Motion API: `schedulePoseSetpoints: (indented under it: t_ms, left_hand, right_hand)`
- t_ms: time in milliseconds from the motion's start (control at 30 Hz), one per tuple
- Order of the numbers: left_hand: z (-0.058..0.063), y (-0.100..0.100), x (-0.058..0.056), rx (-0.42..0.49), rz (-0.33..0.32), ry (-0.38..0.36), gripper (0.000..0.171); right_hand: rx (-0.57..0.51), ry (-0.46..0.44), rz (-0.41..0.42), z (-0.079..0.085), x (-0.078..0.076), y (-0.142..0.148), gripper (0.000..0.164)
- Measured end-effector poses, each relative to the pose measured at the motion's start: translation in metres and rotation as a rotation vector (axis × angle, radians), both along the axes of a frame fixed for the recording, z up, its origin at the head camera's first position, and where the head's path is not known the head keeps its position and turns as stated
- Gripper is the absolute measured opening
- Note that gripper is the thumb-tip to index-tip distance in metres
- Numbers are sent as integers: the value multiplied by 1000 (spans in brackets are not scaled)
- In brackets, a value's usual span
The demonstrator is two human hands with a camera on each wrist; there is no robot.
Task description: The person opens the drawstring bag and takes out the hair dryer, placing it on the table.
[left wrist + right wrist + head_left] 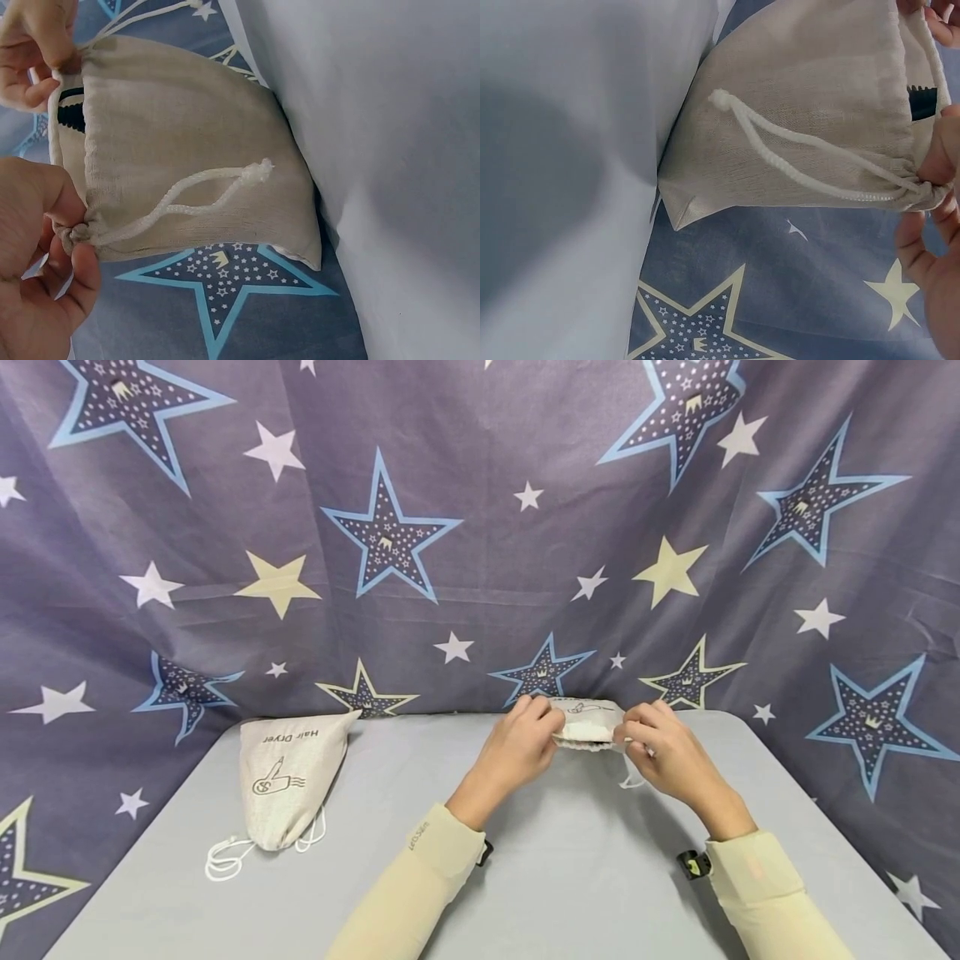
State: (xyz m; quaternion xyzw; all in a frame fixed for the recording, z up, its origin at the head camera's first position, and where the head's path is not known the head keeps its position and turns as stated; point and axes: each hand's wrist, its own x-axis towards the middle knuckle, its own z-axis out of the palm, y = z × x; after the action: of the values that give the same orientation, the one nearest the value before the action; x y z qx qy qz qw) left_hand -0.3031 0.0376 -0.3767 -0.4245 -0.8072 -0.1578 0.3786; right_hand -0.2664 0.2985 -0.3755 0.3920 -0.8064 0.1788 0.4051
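Note:
A beige drawstring bag [588, 718] stands near the table's far edge between both hands, its mouth partly spread. My left hand [522, 737] pinches one corner of the mouth, where the cloth is gathered at the cord, as the left wrist view shows. The opposite corner is pinched between thumb and fingers of my right hand [941, 240]. White knotted cords [210, 191] hang down the bag's sides. Through the opening shows part of a black object with a toothed edge [73, 116]; the bag hides the rest of it.
To the left on the grey table [450, 877] lies a second, filled drawstring bag [292, 777] printed "Hair Dryer", its white cords [228, 858] loose on the tabletop. A star-patterned curtain [465, 552] hangs right behind the table and along both sides.

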Motion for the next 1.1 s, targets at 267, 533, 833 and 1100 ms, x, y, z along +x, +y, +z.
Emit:
schedulePoseSetpoints:
  t_ms: [267,533,833,1100]
  left_hand:
    - [-1,-1,1,-17,-18,-19,22]
    - [4,-4,0,14,-46,-31,26]
    - [6,-6,0,17,-64,-43,28]
    - [8,-8,0,11,-66,-55,27]
  right_hand:
    - [-3,7,-4,1,1,0,19]
    - [-20,13,6,0,0,2,23]
    - [12,38,-18,1,-1,2,31]
    - [11,24,-23,3,1,3,35]
